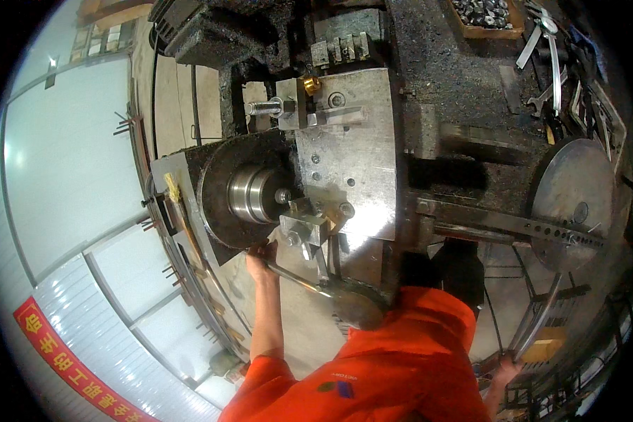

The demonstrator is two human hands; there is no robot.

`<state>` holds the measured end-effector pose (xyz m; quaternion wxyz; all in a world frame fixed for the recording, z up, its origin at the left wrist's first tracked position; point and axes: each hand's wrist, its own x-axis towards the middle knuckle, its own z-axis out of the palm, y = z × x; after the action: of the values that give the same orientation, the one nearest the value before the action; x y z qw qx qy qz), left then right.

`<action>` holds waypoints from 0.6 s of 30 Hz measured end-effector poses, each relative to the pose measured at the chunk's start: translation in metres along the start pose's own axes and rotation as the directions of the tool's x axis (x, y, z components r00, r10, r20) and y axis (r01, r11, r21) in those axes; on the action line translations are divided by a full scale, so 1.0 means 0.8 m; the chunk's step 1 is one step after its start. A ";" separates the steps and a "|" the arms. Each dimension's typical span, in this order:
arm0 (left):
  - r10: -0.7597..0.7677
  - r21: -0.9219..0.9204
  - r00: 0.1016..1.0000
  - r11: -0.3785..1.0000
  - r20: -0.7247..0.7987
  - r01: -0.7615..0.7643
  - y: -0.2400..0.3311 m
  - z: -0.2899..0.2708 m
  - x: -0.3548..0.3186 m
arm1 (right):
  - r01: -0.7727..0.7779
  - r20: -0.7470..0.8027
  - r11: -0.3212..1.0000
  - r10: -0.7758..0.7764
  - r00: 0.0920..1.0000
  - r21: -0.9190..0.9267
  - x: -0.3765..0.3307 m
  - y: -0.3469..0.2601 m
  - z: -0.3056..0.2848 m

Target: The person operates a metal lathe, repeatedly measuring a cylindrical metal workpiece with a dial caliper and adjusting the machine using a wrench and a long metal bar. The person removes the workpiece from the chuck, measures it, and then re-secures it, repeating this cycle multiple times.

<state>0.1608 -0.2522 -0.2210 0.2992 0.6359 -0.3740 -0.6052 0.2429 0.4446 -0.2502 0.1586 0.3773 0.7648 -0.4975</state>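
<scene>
My left hand [259, 257] is closed round the end of a metal lever handle [299, 281], just below the workpiece. The lever runs right toward a rounded metal part. Over that hand, a shiny stepped round workpiece [250, 195] sits in front of a dark round chuck [214, 190]. A metal tool block [304, 228] with bolts stands close to the workpiece's lower right side. At the lower right, my right hand [508, 367] is wrapped round the end of a long metal bar [544, 313], which slants up toward a large grey disc [573, 190].
A flat metal plate [369, 155] carries a second block with a threaded bolt [264, 107]. A perforated bar [513, 219] reaches to the disc. Calipers [554, 56], wrenches and a tray of small metal parts [496, 32] lie at upper right. A yellow-bristled brush [172, 184] lies left.
</scene>
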 end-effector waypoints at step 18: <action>0.011 0.013 1.000 1.000 0.009 -0.011 0.001 -0.007 0.003 | 0.013 -0.106 0.994 -0.025 0.994 -0.111 0.001 0.094 -0.026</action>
<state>0.1665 -0.2555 -0.2209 0.2967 0.6331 -0.3826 -0.6039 0.3004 0.4800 -0.2894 0.1333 0.3869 0.8020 -0.4352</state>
